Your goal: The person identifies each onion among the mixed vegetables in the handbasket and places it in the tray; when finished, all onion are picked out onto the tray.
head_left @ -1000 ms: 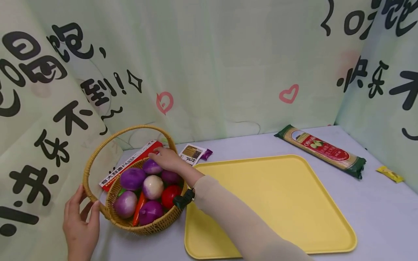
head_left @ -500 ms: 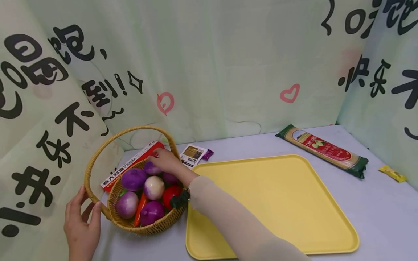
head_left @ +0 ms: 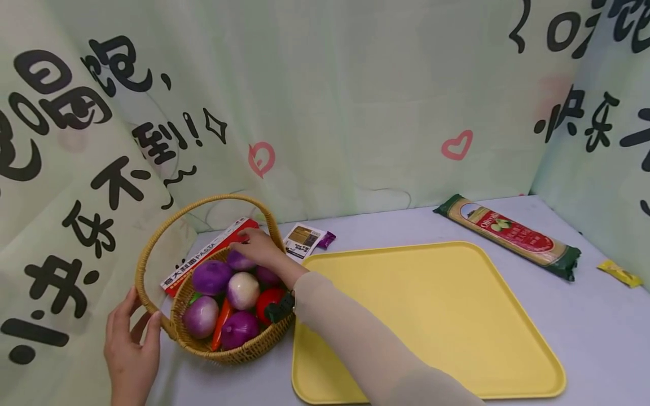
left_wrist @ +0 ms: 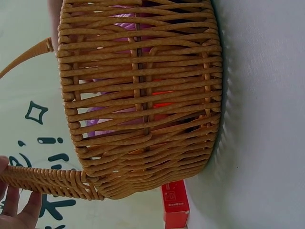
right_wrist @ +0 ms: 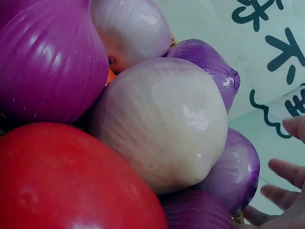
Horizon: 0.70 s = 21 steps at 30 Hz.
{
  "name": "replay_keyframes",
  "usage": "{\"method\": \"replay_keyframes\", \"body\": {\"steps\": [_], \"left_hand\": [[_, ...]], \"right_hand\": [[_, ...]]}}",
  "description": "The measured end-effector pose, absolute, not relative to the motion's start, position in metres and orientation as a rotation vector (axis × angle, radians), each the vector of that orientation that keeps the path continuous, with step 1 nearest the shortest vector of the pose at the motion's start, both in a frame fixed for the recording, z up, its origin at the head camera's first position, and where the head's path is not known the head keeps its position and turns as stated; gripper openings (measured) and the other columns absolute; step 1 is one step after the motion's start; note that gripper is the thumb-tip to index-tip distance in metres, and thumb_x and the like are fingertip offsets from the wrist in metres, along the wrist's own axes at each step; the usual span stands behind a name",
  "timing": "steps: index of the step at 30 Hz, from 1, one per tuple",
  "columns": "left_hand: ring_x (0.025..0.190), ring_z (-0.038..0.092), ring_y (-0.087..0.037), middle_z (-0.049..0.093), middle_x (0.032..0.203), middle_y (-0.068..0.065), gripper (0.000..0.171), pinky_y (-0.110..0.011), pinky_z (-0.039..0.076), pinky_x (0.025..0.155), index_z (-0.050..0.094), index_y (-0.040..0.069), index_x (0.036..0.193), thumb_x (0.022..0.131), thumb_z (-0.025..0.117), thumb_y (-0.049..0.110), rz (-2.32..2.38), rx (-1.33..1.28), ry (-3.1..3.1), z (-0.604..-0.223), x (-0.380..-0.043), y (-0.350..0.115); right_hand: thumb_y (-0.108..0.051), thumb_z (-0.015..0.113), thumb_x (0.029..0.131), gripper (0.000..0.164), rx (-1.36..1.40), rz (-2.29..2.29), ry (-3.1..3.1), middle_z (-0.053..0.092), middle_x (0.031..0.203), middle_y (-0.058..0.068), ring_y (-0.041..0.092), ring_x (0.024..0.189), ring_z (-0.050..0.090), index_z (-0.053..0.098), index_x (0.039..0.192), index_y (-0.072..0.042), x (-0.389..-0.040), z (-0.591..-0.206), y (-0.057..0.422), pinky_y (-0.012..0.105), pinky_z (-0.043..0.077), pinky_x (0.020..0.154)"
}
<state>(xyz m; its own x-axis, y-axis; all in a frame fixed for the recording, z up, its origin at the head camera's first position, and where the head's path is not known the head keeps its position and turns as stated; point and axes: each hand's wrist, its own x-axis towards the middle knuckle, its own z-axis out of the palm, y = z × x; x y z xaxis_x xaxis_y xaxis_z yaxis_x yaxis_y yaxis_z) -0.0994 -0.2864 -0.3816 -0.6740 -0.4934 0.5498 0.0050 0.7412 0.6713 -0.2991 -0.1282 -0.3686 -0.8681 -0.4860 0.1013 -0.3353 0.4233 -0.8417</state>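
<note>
A wicker basket (head_left: 249,352) with a tall arched handle stands at the left, tilted a little. Inside are several purple onions (head_left: 211,277), a paler onion (right_wrist: 162,124), a red tomato (right_wrist: 71,186) and a long orange-red vegetable (head_left: 222,325). My left hand (head_left: 133,347) grips the foot of the handle between thumb and fingers. Reaching across the basket, my right hand (head_left: 260,250) lies over the far rim beside the rear onion (head_left: 240,260). Its fingers are spread in the right wrist view; whether a fingertip touches the onion or rim I cannot tell.
A yellow tray (head_left: 431,321) lies right of the basket. Behind the basket are a red pasta box (head_left: 213,248), a white printed packet (head_left: 303,241) and a purple wrapper (head_left: 326,240). A pasta bag (head_left: 510,234) and a yellow packet (head_left: 619,273) lie at the far right.
The whole scene has shifted slightly rightward in the head view. Both hands keep nearly the same places at the basket, with the right fingers moving only a little.
</note>
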Motion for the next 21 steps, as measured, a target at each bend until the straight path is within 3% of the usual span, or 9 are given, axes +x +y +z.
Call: {"method": "replay_keyframes", "body": {"steps": [10, 15, 21], "left_hand": [[0.118, 0.041, 0.005, 0.044, 0.130, -0.008, 0.069, 0.004, 0.034, 0.092, 0.034, 0.032, 0.145, 0.089, 0.057, -0.002, -0.853, 0.363, -2.181, -0.3809, -0.1002, -0.2871], [0.123, 0.043, -0.003, 0.043, 0.132, -0.006, 0.068, -0.002, 0.037, 0.096, 0.032, 0.036, 0.144, 0.091, 0.056, 0.002, -0.867, 0.389, -2.199, -0.3816, -0.1002, -0.2874], [0.121, 0.042, 0.000, 0.043, 0.131, -0.007, 0.069, 0.003, 0.035, 0.093, 0.032, 0.036, 0.144, 0.090, 0.057, 0.001, -0.861, 0.382, -2.195, -0.3817, -0.1005, -0.2872]], "right_hand": [[-0.026, 0.069, 0.083, 0.051, -0.827, -1.420, 2.485, 0.061, 0.126, 0.009, 0.022, 0.119, 0.056, 0.054, 0.129, -0.009, -0.3003, -0.3697, -0.1283, 0.022, 0.047, 0.098], [-0.018, 0.070, 0.081, 0.056, -0.803, -1.360, 2.553, 0.062, 0.122, 0.011, 0.022, 0.115, 0.057, 0.052, 0.133, -0.006, -0.3020, -0.3706, -0.1305, 0.023, 0.048, 0.096], [-0.021, 0.073, 0.079, 0.058, -0.726, -1.282, 2.587, 0.064, 0.119, 0.010, 0.021, 0.115, 0.056, 0.054, 0.130, -0.001, -0.3020, -0.3710, -0.1316, 0.021, 0.047, 0.098]]}}
